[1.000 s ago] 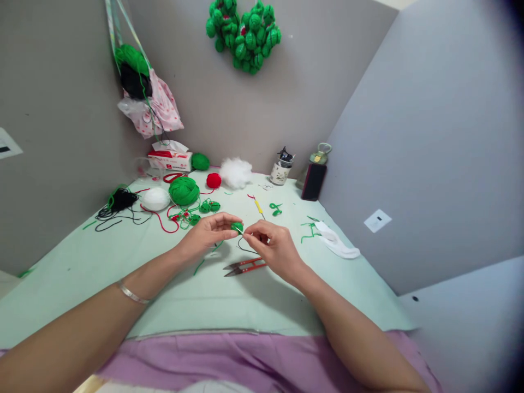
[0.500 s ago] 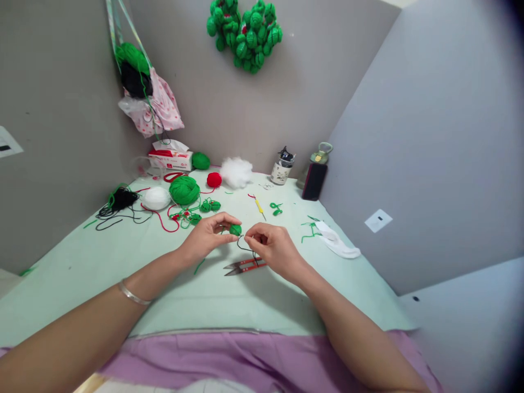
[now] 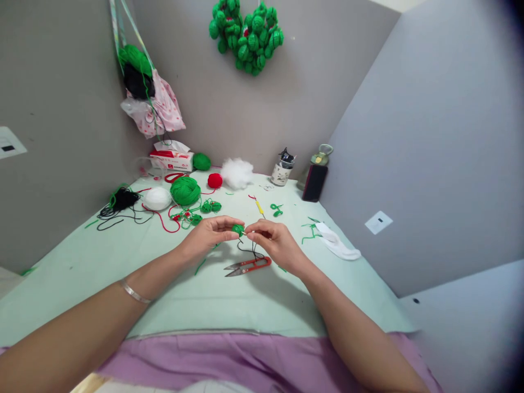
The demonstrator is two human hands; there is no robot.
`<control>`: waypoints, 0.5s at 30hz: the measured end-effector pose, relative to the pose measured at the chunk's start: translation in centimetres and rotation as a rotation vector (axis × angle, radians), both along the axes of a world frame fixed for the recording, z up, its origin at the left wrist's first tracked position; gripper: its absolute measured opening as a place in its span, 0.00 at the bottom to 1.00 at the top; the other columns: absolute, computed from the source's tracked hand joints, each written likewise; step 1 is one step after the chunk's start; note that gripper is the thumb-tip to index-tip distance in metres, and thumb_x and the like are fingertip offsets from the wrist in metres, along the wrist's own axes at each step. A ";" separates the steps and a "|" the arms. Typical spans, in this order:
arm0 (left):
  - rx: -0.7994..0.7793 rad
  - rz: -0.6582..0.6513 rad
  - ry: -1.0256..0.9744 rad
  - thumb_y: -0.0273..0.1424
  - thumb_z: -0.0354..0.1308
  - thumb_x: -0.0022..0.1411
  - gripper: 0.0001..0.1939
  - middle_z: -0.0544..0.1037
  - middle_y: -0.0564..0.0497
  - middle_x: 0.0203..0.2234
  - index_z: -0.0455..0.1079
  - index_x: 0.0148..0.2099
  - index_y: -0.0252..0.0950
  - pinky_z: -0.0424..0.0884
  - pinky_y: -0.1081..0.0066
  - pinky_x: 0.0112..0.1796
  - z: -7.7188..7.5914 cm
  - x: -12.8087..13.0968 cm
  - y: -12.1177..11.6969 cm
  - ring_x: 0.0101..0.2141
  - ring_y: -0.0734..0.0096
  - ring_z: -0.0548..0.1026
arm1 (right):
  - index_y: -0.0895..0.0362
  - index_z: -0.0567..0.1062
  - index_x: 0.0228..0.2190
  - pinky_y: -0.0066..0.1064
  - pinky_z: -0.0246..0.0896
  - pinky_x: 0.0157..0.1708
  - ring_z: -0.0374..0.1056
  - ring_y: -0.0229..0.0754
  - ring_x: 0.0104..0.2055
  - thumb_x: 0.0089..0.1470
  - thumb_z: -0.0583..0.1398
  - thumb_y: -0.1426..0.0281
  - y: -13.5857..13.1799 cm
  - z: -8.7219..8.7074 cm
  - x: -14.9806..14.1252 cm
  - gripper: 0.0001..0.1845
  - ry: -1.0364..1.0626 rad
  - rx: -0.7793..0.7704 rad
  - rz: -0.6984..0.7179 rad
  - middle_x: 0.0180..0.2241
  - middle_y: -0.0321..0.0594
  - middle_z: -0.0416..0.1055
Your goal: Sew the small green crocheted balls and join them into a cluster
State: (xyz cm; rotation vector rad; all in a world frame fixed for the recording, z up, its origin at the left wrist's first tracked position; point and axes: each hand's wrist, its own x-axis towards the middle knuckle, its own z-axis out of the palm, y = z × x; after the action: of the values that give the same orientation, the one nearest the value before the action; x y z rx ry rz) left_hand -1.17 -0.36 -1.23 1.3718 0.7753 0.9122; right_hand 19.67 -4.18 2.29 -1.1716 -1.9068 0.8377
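My left hand point(image 3: 208, 234) pinches a small green crocheted ball point(image 3: 237, 229) between thumb and fingertips, a little above the pale green tabletop point(image 3: 229, 300). My right hand point(image 3: 272, 243) is closed in a pinch right beside the ball, holding a thin needle against it. A black thread point(image 3: 249, 251) trails from the ball down onto the table. Red-handled thread snips point(image 3: 248, 266) lie flat just below my hands.
Behind the hands lie a green yarn ball point(image 3: 185, 190), a white yarn ball point(image 3: 156, 198), a red ball point(image 3: 214, 180), black yarn point(image 3: 123, 199), white stuffing point(image 3: 236, 172), a tissue box point(image 3: 172, 159), a jar point(image 3: 281, 172), a dark bottle point(image 3: 314, 180) and a white cloth point(image 3: 338, 243). Green crocheted balls point(image 3: 245, 35) hang on the wall.
My right hand drew slightly away from the ball, then came back to it with the needle. The black thread now loops lower on the table. The snips have not moved.
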 end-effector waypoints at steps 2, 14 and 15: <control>-0.007 0.001 -0.008 0.35 0.69 0.52 0.17 0.79 0.51 0.38 0.78 0.46 0.41 0.66 0.67 0.42 0.0 0.0 0.0 0.39 0.67 0.73 | 0.57 0.80 0.34 0.30 0.52 0.30 0.59 0.36 0.29 0.58 0.60 0.68 0.0 -0.1 0.0 0.08 0.010 0.012 0.000 0.29 0.37 0.69; -0.038 0.037 -0.091 0.34 0.70 0.52 0.15 0.78 0.51 0.38 0.77 0.43 0.40 0.65 0.68 0.44 0.2 0.2 -0.4 0.42 0.68 0.73 | 0.57 0.76 0.34 0.28 0.47 0.24 0.51 0.34 0.23 0.57 0.61 0.63 -0.2 -0.6 -0.8 0.10 0.151 -0.058 -0.037 0.21 0.31 0.59; -0.049 0.037 -0.106 0.34 0.70 0.51 0.15 0.78 0.51 0.38 0.77 0.43 0.40 0.65 0.68 0.44 0.2 0.3 -0.5 0.41 0.68 0.73 | 0.57 0.76 0.34 0.28 0.47 0.24 0.50 0.34 0.23 0.57 0.61 0.63 -0.3 -0.8 -1.0 0.10 0.165 -0.049 -0.042 0.20 0.30 0.58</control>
State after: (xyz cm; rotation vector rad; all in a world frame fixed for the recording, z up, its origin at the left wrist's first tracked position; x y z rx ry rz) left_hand -0.89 -0.81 -0.98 1.2601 0.7392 0.9805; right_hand 18.67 -4.44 1.50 -1.1314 -1.7314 0.9338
